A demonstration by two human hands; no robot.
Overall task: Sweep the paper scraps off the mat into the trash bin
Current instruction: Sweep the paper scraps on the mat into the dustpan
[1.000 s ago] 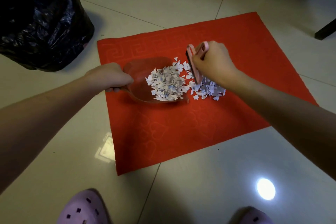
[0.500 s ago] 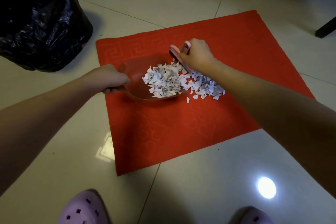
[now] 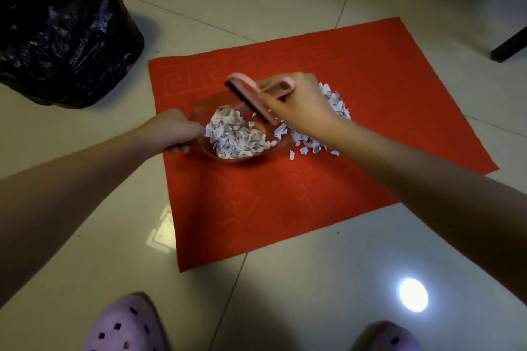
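A red mat [image 3: 285, 202] lies on the tiled floor. My left hand [image 3: 171, 129] grips the handle of a clear reddish dustpan [image 3: 201, 110] resting on the mat, with a heap of white paper scraps [image 3: 236, 137] in it. My right hand [image 3: 296, 102] holds a small pink brush [image 3: 251, 94] with dark bristles over the pan's far edge. More loose scraps [image 3: 336, 102] lie on the mat to the right of the pan, partly hidden by my right hand. A trash bin [image 3: 57, 25] lined with a black bag stands off the mat at upper left.
Dark furniture legs [image 3: 510, 45] stand at the right and top edges. My lilac clogs [image 3: 125, 325] are at the bottom. A bright light reflection [image 3: 413, 293] shows on the pale tiles at lower right.
My right hand has swept the brush leftward over the pan. Scraps in the pan have bunched nearer the handle. A band of scraps stays on the mat behind the hand.
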